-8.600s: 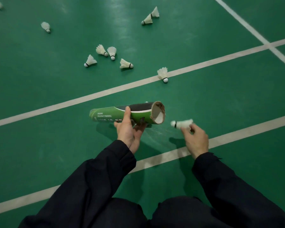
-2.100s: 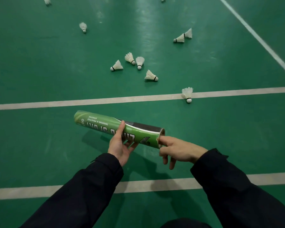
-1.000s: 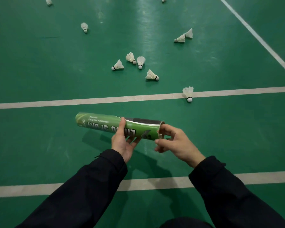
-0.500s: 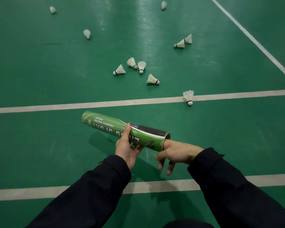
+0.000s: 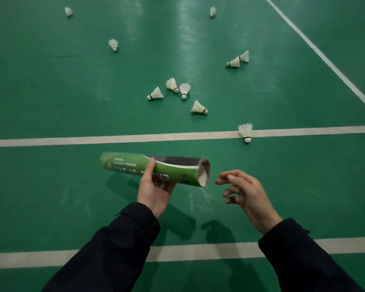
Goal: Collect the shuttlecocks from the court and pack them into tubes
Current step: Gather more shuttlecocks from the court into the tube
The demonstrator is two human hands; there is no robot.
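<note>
My left hand (image 5: 154,189) grips a green and black shuttlecock tube (image 5: 173,169) held level above the court, its open mouth facing right. My right hand (image 5: 243,189) hovers just right of the mouth, fingers loosely curled and holding nothing. Several white shuttlecocks lie on the green floor beyond. The nearest shuttlecock (image 5: 246,132) rests on a white line at the right. A cluster of shuttlecocks (image 5: 178,90) sits further off, with one more shuttlecock (image 5: 199,107) beside it.
A pair of shuttlecocks (image 5: 237,59) lies at the far right, and single ones (image 5: 113,44) further left and back. White court lines (image 5: 114,139) cross the green floor ahead of and below my arms; a diagonal line (image 5: 325,57) runs at the right.
My right hand has pulled away from the tube's mouth to the right and now holds nothing. The tube has tipped slightly, showing its open end.
</note>
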